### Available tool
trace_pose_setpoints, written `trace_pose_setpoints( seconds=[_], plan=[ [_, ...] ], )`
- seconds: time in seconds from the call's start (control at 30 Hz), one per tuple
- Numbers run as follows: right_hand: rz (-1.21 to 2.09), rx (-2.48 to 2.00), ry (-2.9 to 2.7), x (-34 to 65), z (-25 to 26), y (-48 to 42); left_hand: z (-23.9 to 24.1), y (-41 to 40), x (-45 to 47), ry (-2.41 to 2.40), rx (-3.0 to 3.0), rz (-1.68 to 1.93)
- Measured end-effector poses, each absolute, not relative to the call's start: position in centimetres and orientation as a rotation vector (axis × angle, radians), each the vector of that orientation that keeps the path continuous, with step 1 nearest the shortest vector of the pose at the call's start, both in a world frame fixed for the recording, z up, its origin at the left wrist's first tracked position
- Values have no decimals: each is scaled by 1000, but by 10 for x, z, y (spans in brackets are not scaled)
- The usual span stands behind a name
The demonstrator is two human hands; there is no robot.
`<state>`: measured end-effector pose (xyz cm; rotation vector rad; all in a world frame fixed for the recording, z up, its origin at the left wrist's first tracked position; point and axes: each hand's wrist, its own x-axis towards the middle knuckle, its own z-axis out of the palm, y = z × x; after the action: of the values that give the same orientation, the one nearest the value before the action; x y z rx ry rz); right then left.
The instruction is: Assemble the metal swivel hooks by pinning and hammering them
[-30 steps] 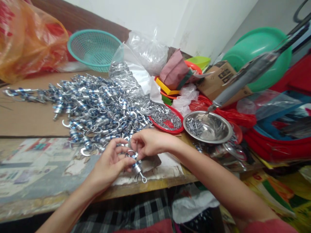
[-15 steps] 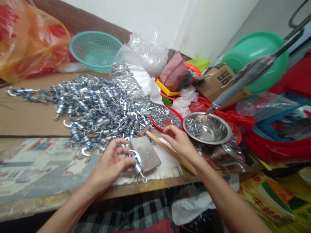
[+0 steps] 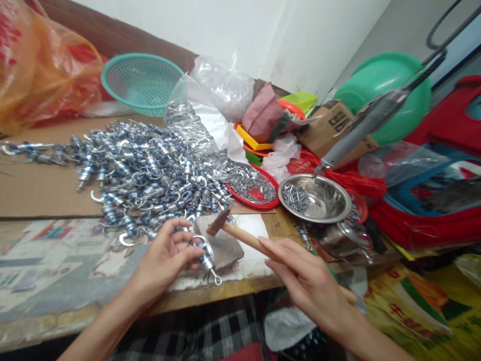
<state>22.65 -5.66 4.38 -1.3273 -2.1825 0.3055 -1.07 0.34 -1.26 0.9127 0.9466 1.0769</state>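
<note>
Between the thumb and fingers of my left hand is a blue and silver metal hook fitting, with a small ring at its lower end. It is held at the near edge of a flat grey block. My right hand is closed round the wooden handle of a hammer. The hammer's head hangs over the block's far left part, just beyond the fitting. A large heap of similar hook fittings lies behind my left hand.
A red plate of small metal pieces and a steel bowl with pins stand beyond my right hand. A grey electric tool hangs over the bowl. At the back are a teal basket and plastic bags.
My right hand has moved down and closed on the hammer handle, and the hammer has been lifted off the table. My left hand still holds the fitting at the block.
</note>
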Motion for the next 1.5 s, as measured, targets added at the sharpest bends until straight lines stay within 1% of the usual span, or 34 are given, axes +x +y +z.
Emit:
trace_pose_setpoints(
  seconds=[0.13,0.23,0.37,0.5,0.63,0.73,0.8,0.9,1.03,1.17,1.37,1.5],
  plan=[
    [128,-1238,-2194,229,40,-74,-12,3,-11,946,909,1083],
    [130,-1317,-2343,228,33,-75,-11,3,-10,974,900,1080],
    [128,-1348,-2262,225,30,-75,-9,3,-10,977,910,1076],
    [324,-1418,-2192,226,25,-63,-8,3,-11,984,891,1074],
    [588,-1501,-1789,224,14,-25,-7,0,-11,1009,930,1049],
    [781,-1643,-1800,218,5,14,-6,-2,-12,1097,1023,1044],
    [722,-1712,-1907,215,3,41,-7,-4,-13,1184,1100,1033],
    [485,-1804,-1937,219,5,79,-10,-5,-16,1264,1190,1019],
    [296,-2052,-2002,236,11,118,-17,-4,-19,1310,1330,1153],
    [255,-2217,-2173,244,9,136,-16,-4,-14,1249,1399,1285],
    [284,-2229,-2418,252,9,148,-8,-7,-8,1227,1529,1195],
    [311,-2197,-2485,259,7,152,-8,-8,-9,1237,1581,1166]
  ],
)
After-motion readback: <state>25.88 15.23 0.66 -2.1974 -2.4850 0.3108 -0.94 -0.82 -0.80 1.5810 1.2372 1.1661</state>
